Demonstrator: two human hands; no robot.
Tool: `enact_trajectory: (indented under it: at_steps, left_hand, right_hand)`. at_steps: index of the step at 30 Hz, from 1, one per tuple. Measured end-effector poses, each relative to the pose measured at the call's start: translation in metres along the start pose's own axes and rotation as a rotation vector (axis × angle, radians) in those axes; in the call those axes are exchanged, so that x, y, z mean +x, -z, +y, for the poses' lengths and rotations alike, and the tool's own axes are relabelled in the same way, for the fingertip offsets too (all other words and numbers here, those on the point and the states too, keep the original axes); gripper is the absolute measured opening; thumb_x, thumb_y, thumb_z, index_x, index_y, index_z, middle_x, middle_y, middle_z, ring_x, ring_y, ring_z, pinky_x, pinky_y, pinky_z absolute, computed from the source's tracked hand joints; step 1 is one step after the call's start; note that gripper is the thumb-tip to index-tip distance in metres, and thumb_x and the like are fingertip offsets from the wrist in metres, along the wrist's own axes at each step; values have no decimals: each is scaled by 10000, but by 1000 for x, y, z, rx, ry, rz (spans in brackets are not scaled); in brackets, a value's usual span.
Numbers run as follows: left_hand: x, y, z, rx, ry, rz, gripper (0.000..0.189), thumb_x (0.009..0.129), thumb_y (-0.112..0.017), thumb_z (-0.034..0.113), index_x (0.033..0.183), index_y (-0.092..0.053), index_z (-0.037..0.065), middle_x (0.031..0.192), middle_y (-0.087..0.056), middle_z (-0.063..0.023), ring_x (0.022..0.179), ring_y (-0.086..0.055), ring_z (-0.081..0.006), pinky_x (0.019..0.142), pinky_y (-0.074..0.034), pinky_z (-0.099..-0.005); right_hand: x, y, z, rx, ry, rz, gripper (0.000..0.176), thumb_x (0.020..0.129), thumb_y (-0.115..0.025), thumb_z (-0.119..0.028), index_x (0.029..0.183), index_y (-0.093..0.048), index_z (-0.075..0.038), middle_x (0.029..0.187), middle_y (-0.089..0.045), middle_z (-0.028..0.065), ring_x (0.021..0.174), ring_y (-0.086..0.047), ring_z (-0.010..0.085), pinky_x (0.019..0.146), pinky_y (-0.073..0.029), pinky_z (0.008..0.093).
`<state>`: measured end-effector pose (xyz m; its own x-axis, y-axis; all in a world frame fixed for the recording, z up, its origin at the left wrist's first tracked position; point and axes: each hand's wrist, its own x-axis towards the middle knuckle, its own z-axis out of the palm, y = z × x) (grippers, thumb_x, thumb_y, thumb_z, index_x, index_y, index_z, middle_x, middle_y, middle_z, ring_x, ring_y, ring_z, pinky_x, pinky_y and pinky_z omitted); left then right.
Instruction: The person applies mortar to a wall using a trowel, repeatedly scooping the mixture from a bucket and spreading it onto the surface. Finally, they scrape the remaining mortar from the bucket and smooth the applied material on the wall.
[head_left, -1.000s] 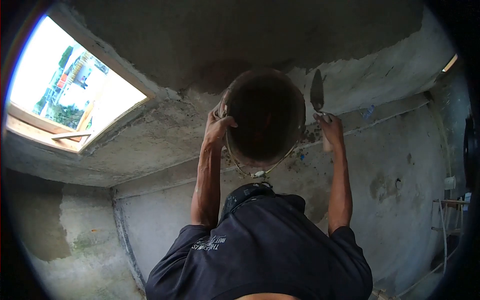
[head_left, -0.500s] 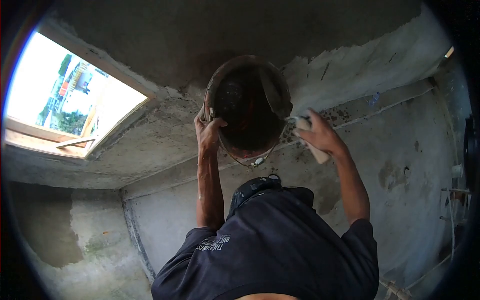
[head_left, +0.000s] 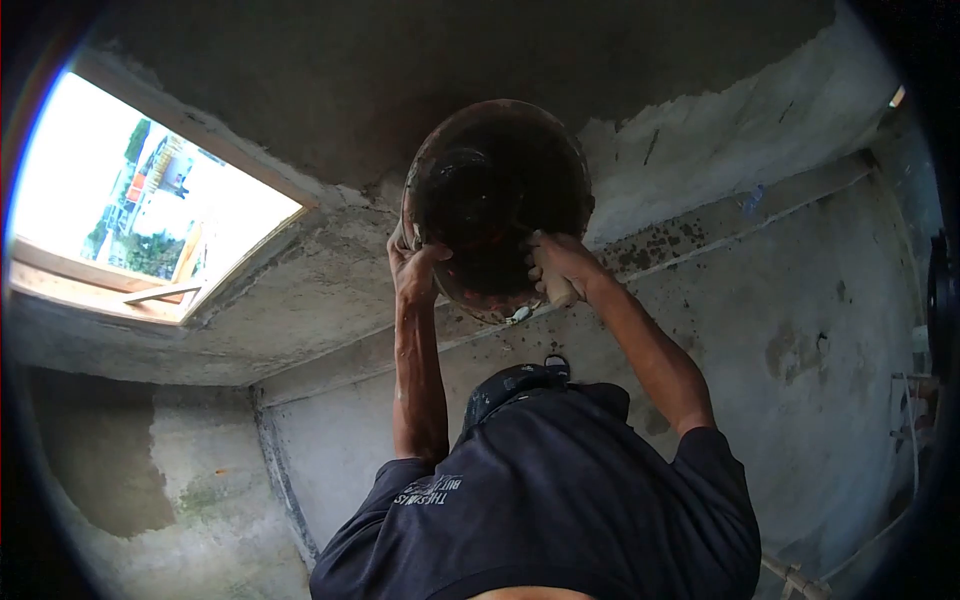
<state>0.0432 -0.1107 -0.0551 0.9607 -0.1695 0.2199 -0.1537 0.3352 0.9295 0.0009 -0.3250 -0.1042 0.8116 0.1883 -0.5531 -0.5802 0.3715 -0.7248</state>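
A round, dark bucket (head_left: 497, 112) is held up in front of me, its mouth facing my camera. My left hand (head_left: 416, 268) grips the left rim, thumb inside and fingers around the outer wall. My right hand (head_left: 562, 262) is over the bucket's lower right rim, closed around the pale handle of a trowel (head_left: 561, 291). The trowel's blade cannot be made out in the dark interior. Whatever lies at the bottom of the bucket is too dark to tell. A small white piece of the bucket's bail (head_left: 519, 314) shows at the lower rim.
Behind the bucket is a wall with a darker, wet-looking plaster area (head_left: 300, 90) and a paler bare area (head_left: 720, 120). A window opening with a wooden frame (head_left: 90, 280) is at left. Dark splatters (head_left: 660, 245) spot the ledge. Poles (head_left: 795, 578) stand at lower right.
My right hand has moved left and inward with the trowel, from beside the bucket to over its opening. The blade, visible before, is now lost in the dark. My left hand keeps its hold.
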Motion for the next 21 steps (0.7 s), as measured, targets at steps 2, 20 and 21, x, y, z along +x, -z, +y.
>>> enact_trajectory:
  at_steps: [2,20,21]
  left_hand:
    - [-1,-4,2,-7,-12,-26,698,557,-536,-39,1253,-481,-37,1089,-622,-99,943,-609,-206,859,-484,-320]
    - [-11,-2,15,34,55,-16,669,518,-543,-11,1186,-548,-44,973,-634,-37,838,-585,-136,798,-462,-263]
    - [-12,-4,16,37,72,34,650,518,-546,-3,1167,-552,-40,975,-636,-55,837,-600,-159,792,-480,-280]
  right_hand:
    - [-2,-8,4,-79,25,49,324,970,-424,-318,1134,-502,-49,858,-539,64,601,-531,141,461,-488,307]
    - [-15,-18,5,-618,304,-63,293,915,-526,-241,1038,-543,24,751,-562,89,576,-574,155,504,-486,312]
    - [-3,-7,9,-587,303,-92,293,915,-529,-243,1041,-542,22,756,-563,85,566,-571,154,497,-485,307]
